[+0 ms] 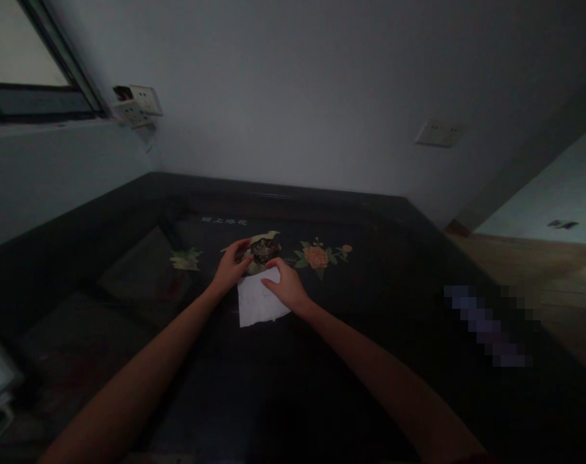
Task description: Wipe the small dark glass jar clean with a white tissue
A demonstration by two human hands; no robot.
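Observation:
A small, dark, shiny ornament [264,250] stands on the black table, its detail hard to make out in the dim light. My left hand [231,265] curls its fingers and thumb around the ornament's left side. Below it, a white sheet of paper or tissue [256,301] hangs with a ragged lower edge. The thumb of my right hand [289,287] lies over the sheet's upper right part, pinching it. The fingertips of that hand are close to the ornament's lower right side.
The black glossy table [322,380] bears printed flowers [316,256] and white lettering. A blurred-out purple-blue item [483,325] lies at right. A white device with a cable [0,370] is at the left edge. Wall sockets [440,133] and a window [31,64] are behind.

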